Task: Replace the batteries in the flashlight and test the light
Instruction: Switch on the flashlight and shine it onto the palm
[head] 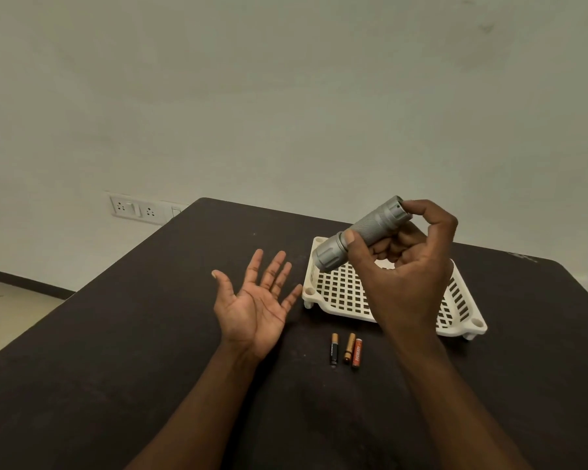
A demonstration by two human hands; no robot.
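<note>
The right hand (pixel 404 266) grips the flashlight (pixel 360 232) right of centre, head tilted down-left — likely aiming at the left hand (pixel 255 307), spread palm-up and empty. Three batteries (pixel 347 349) lie below on the table (pixel 116 368).

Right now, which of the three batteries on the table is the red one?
The rightmost battery, nearest the right forearm. The leftmost is black with a gold end; the middle one is gold-brown.

A plain indoor room, its kind unclear: a bare pale wall (pixel 286 96) with a socket panel (pixel 140 209), a tiled floor (pixel 11 310), and a dark table (pixel 150 334).
</note>
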